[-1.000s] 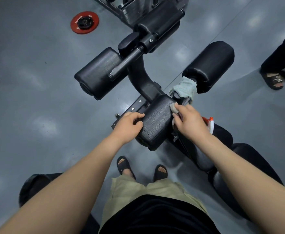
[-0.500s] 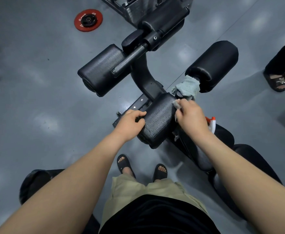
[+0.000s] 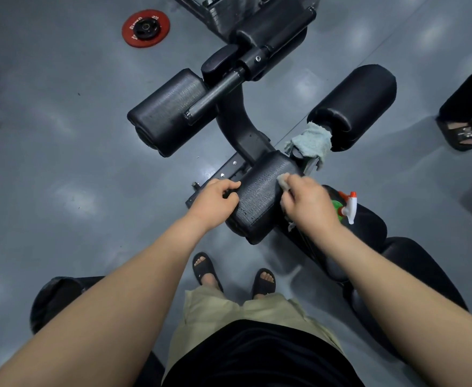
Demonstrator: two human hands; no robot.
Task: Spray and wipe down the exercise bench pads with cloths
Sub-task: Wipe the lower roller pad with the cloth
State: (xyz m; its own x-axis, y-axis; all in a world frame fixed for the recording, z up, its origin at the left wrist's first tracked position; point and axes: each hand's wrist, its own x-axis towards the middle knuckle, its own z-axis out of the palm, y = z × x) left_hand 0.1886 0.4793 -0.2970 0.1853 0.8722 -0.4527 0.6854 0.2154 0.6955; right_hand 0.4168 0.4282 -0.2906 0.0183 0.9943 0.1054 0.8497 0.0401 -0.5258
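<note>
- At the middle of the view, the near roller pad [image 3: 260, 196] lies across the frame of the bench. It is black, and its top skin is cracked.
- On the upper right edge of this pad the small cloth [image 3: 283, 180] is pressed. Only a pale corner shows, because the right hand [image 3: 310, 205] is curled around it and grasps it.
- The left hand [image 3: 212, 202] is clenched around the left end of the same pad, with its fingers over the top. It seems to hold the pad against turning.
- The step in hand is probably the wiping of this pad. To do it well, the left grip should be firm so the roller cannot spin. The cloth should travel the whole length and also around the underside, and go gently over the cracks so it does not catch.
- Just beyond the right hand, a light blue cloth [image 3: 310, 142] hangs on the frame and touches the inner end of the far right pad [image 3: 355, 104].
- The spray bottle [image 3: 348, 206] rests on the seat pad [image 3: 369, 230], just to the right of the right hand and within easy reach.
- Farther out are the far left pad [image 3: 167, 113], a red weight plate [image 3: 145, 28] on the floor [image 3: 61, 163], and another person's sandalled foot [image 3: 457, 132].
</note>
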